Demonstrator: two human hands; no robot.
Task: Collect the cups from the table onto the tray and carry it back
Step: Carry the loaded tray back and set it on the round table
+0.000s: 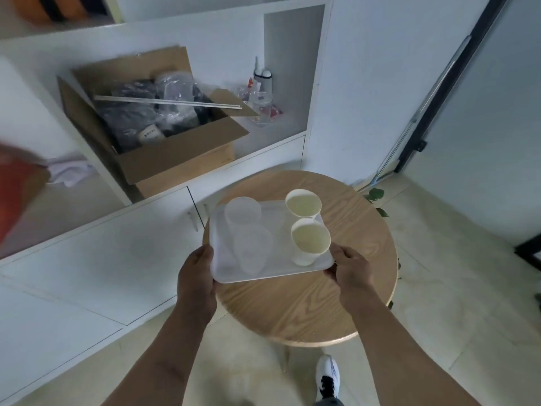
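A white rectangular tray [281, 227] is held over the round wooden table [307, 306]. My left hand [196, 276] grips its near-left edge and my right hand [351, 266] grips its near-right corner. On the tray stand two clear plastic cups, one at the far left [243, 210] and one nearer [253, 249]. Two white paper cups stand on the right side, one at the far corner [303, 204] and one close to my right hand [310, 240]. I cannot tell whether the tray rests on the table or hangs just above it.
A low white cabinet [96, 259] runs along the left, bearing an open cardboard box [164, 162] full of dark bags. A glass jar [260, 108] sits in a niche. A plant [376, 197] peeks out behind the table. My shoe [328, 376] is on the tiled floor.
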